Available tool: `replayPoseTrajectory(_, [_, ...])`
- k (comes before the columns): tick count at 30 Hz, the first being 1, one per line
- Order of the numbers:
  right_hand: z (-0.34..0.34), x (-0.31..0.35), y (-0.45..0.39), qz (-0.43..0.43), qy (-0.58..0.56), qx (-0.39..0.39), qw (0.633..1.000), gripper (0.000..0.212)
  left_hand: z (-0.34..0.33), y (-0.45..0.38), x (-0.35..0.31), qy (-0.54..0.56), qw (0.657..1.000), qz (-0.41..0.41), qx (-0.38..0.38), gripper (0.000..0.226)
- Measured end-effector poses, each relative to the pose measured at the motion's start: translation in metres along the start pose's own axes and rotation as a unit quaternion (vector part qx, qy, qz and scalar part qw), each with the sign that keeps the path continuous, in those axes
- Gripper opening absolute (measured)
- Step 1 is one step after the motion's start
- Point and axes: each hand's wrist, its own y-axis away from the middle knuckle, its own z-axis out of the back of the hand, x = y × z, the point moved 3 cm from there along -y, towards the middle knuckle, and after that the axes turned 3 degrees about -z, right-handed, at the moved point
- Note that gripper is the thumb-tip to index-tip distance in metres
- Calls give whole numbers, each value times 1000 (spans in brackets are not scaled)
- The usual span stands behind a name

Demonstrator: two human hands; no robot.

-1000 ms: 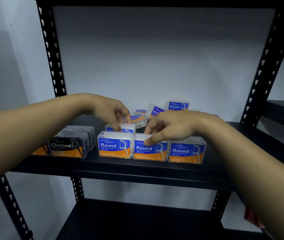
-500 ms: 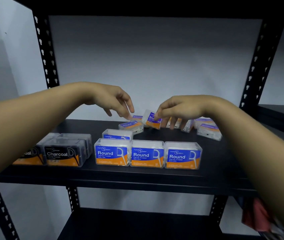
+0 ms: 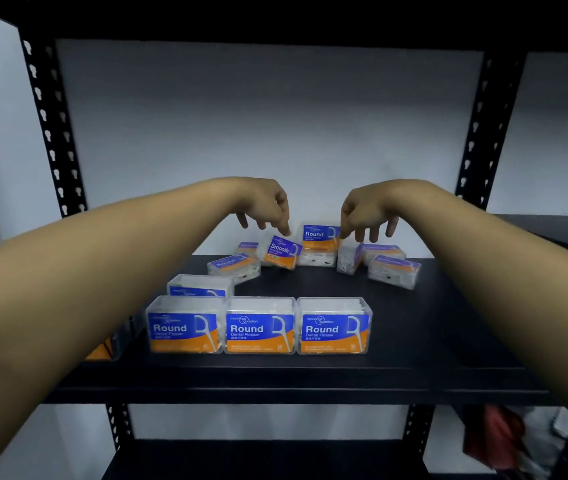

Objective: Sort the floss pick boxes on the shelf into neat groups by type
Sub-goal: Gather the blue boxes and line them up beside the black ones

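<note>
Three blue-and-orange Round boxes (image 3: 260, 329) stand in a neat row at the front of the black shelf (image 3: 414, 341), with a fourth box (image 3: 201, 287) behind the leftmost. At the back lies a loose cluster: a flat Round box (image 3: 232, 266), a tilted Smooth box (image 3: 281, 252), an upright Round box (image 3: 320, 235), and boxes on their sides (image 3: 393, 271). My left hand (image 3: 265, 209) hangs over the Smooth box, index fingertip at its top edge. My right hand (image 3: 365, 213) hovers by the upright Round box's right corner, fingers down, holding nothing.
Black perforated uprights (image 3: 50, 133) frame the shelf against a white wall. My left forearm hides the dark Charcoal boxes (image 3: 102, 351) at the far left. Something red (image 3: 497, 431) sits below at the lower right. Bare shelf lies between the front row and the back cluster.
Both hands left the front row and reached to the back cluster. My right hand pinched the Smooth box, then let it go and shifted right; my left hand came over it.
</note>
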Motion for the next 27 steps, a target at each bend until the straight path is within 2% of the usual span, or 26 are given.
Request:
replayPoseTrajectory(7, [-6, -41, -23, -16, 4, -34, 999, 25, -14, -42, -22, -73, 994, -40, -78, 58])
replayPoseTrajectory(10, [-12, -49, -34, -1, 12, -54, 998, 27, -22, -57, -31, -94, 990, -68, -81, 60])
replayPoseTrajectory(15, [-22, -53, -53, 34, 37, -102, 994, 49, -39, -83, -45, -147, 982, -93, -72, 70])
replayPoseTrajectory(17, [-26, -55, -59, 48, 45, -114, 991, 49, -43, -92, -50, -166, 979, -98, -73, 74])
replayPoseTrajectory(27, [-30, -59, -69, 73, 40, -115, 990, 38, -60, -123, -51, -204, 973, -84, -66, 62])
